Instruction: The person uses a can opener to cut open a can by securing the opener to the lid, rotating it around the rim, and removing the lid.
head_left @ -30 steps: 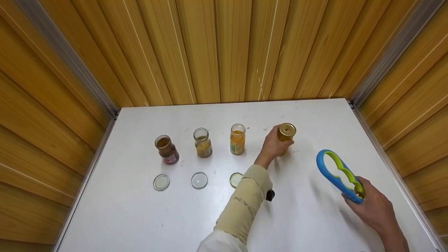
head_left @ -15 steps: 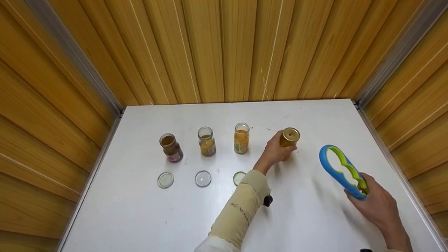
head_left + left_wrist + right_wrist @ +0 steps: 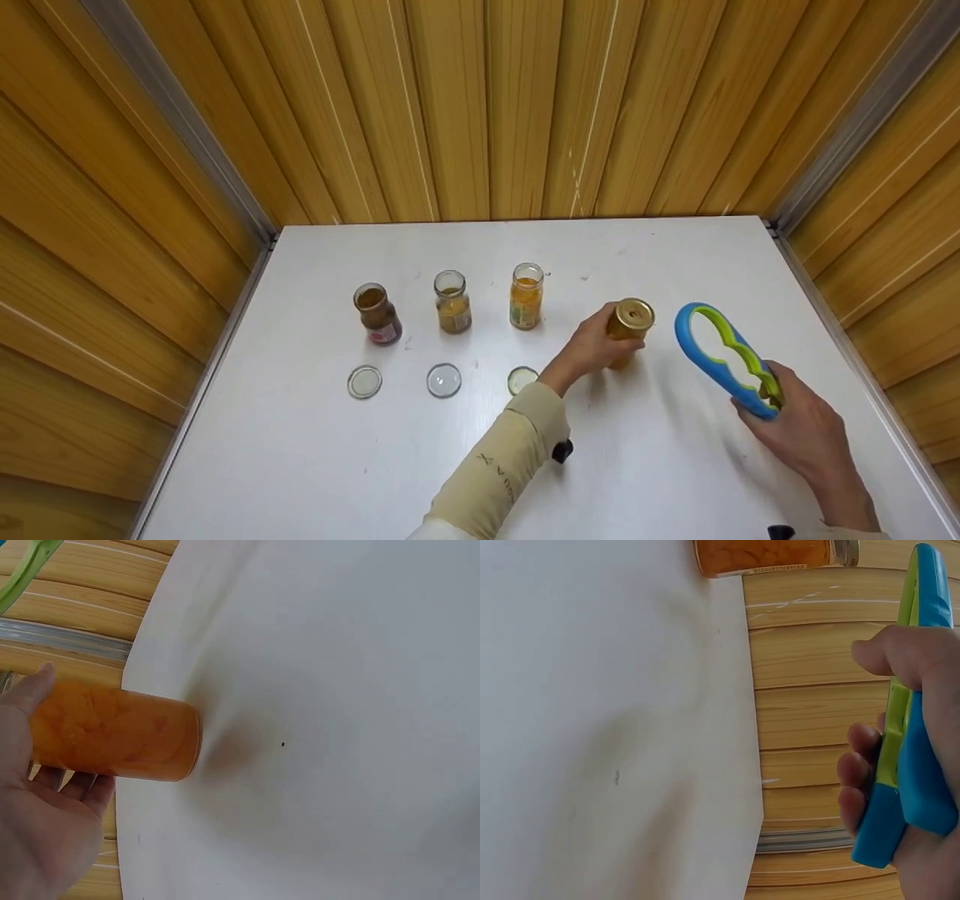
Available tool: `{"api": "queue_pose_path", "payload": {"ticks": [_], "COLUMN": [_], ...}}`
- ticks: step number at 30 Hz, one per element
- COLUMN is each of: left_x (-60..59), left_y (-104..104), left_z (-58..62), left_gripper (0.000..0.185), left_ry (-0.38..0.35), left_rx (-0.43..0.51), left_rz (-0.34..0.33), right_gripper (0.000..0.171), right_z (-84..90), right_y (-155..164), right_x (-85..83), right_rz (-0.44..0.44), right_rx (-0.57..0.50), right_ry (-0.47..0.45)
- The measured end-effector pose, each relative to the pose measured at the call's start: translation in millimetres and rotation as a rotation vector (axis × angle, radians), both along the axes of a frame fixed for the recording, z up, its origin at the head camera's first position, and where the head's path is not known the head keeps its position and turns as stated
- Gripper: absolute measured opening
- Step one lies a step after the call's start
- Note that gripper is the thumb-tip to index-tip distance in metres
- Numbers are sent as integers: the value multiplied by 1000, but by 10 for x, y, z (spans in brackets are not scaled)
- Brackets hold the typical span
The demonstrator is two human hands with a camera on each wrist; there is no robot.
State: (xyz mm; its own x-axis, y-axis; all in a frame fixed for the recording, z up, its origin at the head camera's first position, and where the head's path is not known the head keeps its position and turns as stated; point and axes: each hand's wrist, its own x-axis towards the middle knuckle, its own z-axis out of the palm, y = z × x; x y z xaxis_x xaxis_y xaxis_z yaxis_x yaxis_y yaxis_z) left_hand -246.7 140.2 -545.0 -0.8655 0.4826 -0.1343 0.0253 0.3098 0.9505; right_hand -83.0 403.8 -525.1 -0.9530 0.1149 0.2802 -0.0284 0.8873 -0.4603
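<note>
My left hand (image 3: 592, 346) grips a glass jar (image 3: 628, 330) of orange fruit pieces, its gold lid (image 3: 634, 313) on top. The left wrist view shows thumb and fingers wrapped round the upper part of the jar (image 3: 127, 733), its base close over the table. In my right hand (image 3: 806, 424) is a blue and green jar opener (image 3: 709, 360), held by its lower end above the table. The opener's looped end points up and to the left, toward the jar. From the right wrist, the opener (image 3: 915, 757) lies across the palm with the fingers curled round it.
Three uncapped jars stand in a row to the left: a brown one (image 3: 382, 322), a yellowish one (image 3: 454, 311) and an orange one (image 3: 526, 307). Lids lie before them: one left (image 3: 364, 382), one middle (image 3: 444, 380), one right (image 3: 521, 379). Wood-patterned walls (image 3: 517, 112) enclose the white table (image 3: 300, 450).
My left hand has brought the lidded jar toward me and slightly right, nearer the opener. The right hand keeps hold of the opener, almost in place. The head view has shifted a little.
</note>
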Motion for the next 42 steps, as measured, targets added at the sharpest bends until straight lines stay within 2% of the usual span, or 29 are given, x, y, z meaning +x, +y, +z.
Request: {"api": "queue_pose_path", "payload": {"ticks": [4, 8, 16, 20, 26, 38, 42], "left_x": [104, 217, 381, 461, 608, 890, 950], "left_y": [-68, -160, -393, -454, -502, -590, -624], "left_z": [-21, -56, -150, -177, -203, -208, -210], "left_gripper": [63, 62, 63, 63, 64, 63, 57], "left_ry": [10, 7, 52, 56, 64, 12, 43], "left_rx": [9, 20, 73, 87, 106, 111, 105], "left_rz": [-55, -82, -154, -152, -128, -62, -56], "right_gripper": [68, 71, 75, 74, 75, 77, 78], "right_z": [55, 109, 171, 205, 230, 229, 234], "right_y": [-61, -131, -305, -398, -537, -864, -953], "right_x": [-33, -79, -118, -116, -124, -112, -78], "right_rz": [27, 52, 111, 124, 143, 224, 236], "right_rx": [8, 12, 32, 45, 56, 116, 137], "right_ry": [43, 79, 167, 178, 144, 97, 86]}}
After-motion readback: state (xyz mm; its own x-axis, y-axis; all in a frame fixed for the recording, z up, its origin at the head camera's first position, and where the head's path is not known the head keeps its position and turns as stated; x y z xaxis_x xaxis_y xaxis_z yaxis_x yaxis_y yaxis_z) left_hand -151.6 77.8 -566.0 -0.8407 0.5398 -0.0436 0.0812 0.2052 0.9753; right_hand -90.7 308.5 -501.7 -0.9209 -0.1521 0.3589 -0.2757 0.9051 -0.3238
